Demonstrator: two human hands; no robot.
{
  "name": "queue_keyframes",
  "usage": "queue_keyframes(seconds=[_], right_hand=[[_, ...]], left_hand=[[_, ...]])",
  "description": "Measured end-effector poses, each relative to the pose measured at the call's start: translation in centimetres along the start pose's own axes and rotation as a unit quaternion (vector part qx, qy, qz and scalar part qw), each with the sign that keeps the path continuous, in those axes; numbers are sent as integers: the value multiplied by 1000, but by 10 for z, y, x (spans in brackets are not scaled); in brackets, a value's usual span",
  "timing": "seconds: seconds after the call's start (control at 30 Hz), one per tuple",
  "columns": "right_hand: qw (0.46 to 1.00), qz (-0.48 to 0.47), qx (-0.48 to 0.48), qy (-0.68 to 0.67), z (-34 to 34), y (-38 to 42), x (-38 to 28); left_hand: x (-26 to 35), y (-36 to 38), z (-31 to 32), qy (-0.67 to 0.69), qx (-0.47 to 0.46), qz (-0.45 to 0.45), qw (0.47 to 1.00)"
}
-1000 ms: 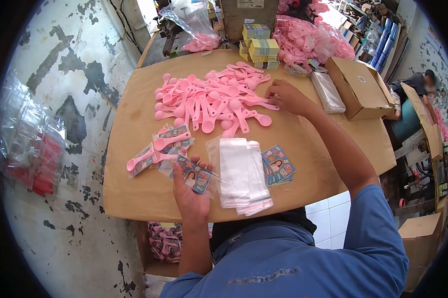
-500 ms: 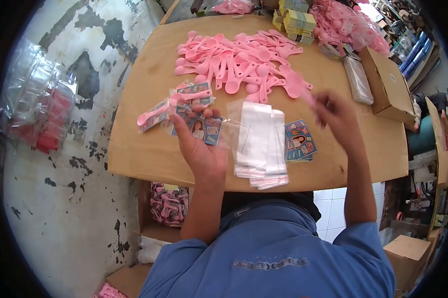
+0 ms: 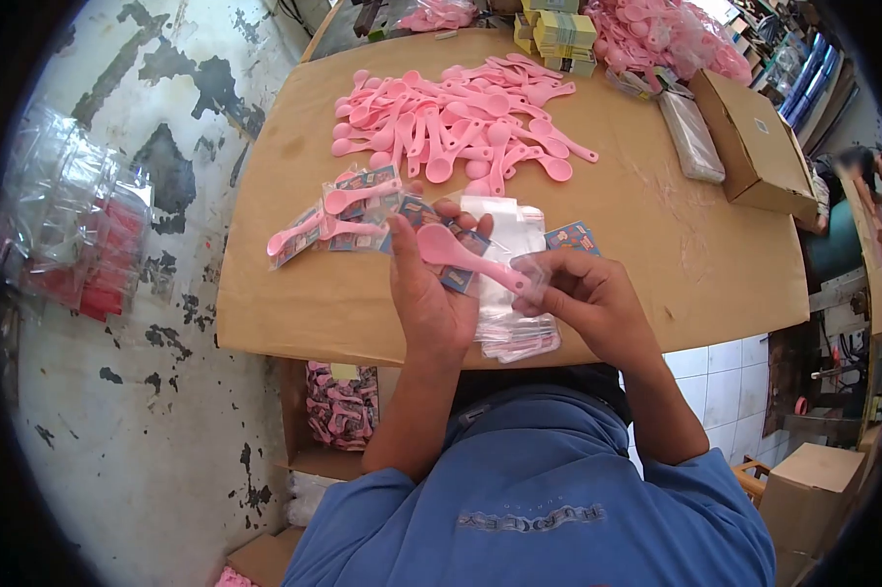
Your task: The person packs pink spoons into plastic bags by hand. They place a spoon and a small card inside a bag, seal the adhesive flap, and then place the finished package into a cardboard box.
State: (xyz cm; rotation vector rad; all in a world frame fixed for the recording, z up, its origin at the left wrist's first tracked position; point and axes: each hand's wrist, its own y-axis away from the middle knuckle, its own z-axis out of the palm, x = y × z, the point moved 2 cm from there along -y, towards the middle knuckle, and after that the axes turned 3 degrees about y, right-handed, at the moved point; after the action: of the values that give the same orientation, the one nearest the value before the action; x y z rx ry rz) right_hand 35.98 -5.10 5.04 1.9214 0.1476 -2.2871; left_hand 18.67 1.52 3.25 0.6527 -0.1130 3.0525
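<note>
My left hand (image 3: 429, 305) is palm up, with its fingers curled around a blue printed card (image 3: 458, 280) in a clear plastic bag. Over the card lies a pink measuring spoon (image 3: 446, 247), its bowl towards my left palm. My right hand (image 3: 599, 305) pinches the end of the spoon's handle, where clear plastic shows around the fingertips. Below both hands sits a stack of clear plastic bags (image 3: 519, 331), partly covered by them. Blue printed cards (image 3: 572, 238) peek out beyond my right hand. Bagged pink spoons with cards (image 3: 363, 200) lie left of my left hand.
A large pile of pink spoons (image 3: 441, 122) covers the far middle of the table (image 3: 294, 303). Behind it stand bundled yellow card stacks (image 3: 566, 37) and bagged pink spoons (image 3: 646, 39). An open cardboard box (image 3: 754, 147) is at the right edge. Another person (image 3: 857, 171) is at far right.
My right hand has come from the pile side down and left to my left hand, bringing a pink spoon onto the bagged card. The view has shifted slightly.
</note>
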Motion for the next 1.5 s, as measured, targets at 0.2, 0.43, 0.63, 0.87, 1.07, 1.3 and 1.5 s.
queue_keyframes(seconds=[0.2,0.43,0.63,0.87,1.07,1.3,1.5], right_hand=[[992,-78,83,57,12,-17,32],[904,-292,106,294,6,-10,9],[900,-286,101,313,-37,-2,-4],[802,-360,54,474,-4,-24,-20],[907,-314,45,277,-21,-29,-21],[993,-105,54,24,-14,-20,-20],[962,-136,183,148,-25,-18,-9]], left_hand=[[-12,13,1,32,-5,-88,996],[-9,3,-1,-9,-26,-125,992],[3,-8,8,6,-16,-152,988],[-9,1,13,-30,-38,-242,969],[-2,-3,0,-132,-44,-170,976],[3,7,19,-340,-160,-150,914],[-1,12,23,-368,-115,-121,915]])
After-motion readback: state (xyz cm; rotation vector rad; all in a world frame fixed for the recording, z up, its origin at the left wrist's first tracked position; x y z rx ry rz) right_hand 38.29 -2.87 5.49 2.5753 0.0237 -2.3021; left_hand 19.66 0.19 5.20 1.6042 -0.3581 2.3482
